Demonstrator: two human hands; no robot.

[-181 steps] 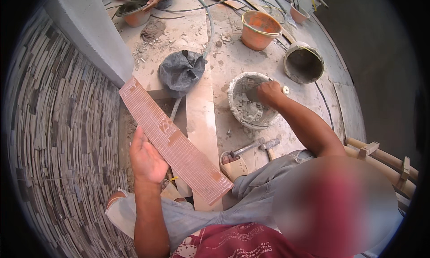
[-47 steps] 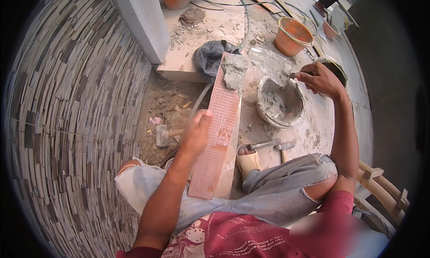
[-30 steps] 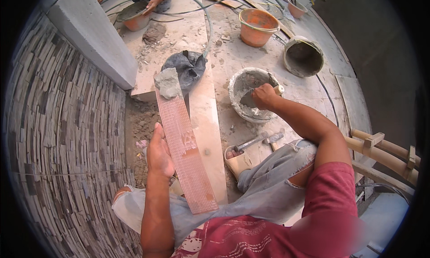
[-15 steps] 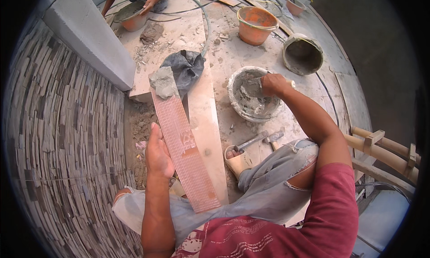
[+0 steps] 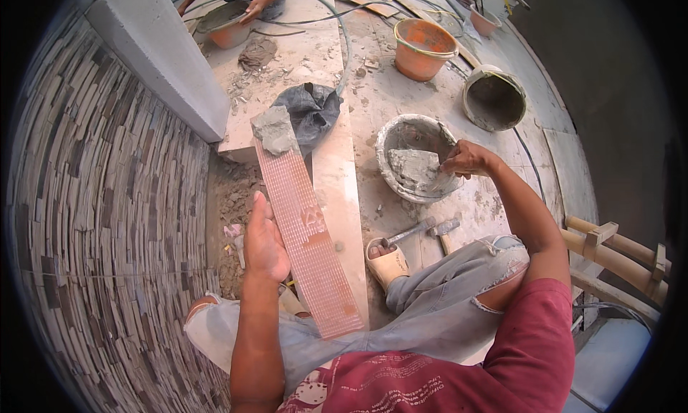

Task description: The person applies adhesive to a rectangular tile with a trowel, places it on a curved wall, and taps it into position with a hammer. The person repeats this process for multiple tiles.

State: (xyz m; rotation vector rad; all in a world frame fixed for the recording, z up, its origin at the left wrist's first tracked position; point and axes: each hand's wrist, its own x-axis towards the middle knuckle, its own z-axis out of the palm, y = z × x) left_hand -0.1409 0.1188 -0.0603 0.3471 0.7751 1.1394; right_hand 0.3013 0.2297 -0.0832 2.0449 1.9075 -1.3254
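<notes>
A long, narrow pinkish tile (image 5: pixel 308 234) slants in front of me, its ribbed back facing up. Grey mortar (image 5: pixel 274 131) sits in a lump on its far end. My left hand (image 5: pixel 265 244) bears the tile at its left edge, the thumb pointing up and the other fingers hidden beneath. My right hand (image 5: pixel 467 160) is closed around the handle of a trowel, which the fingers mostly hide. The trowel's blade (image 5: pixel 414 169), thickly covered with mortar, is over the mortar-crusted bucket (image 5: pixel 384 155) to the right of the tile.
A dark plastic bag (image 5: pixel 312 112) lies behind the tile's far end. Two hammers (image 5: pixel 444 230) rest by my sandalled foot. Orange (image 5: pixel 424 51) and grey buckets (image 5: pixel 494 99) stand farther back. A co-worker's hands (image 5: pixel 252 10) hold another bucket. Stone-clad wall (image 5: pixel 122 198) rises at left, bamboo poles (image 5: pixel 623 259) at right.
My right hand has drawn back slightly to the right and nearer, and the trowel now carries a broad load of mortar. The left hand keeps its hold on the tile.
</notes>
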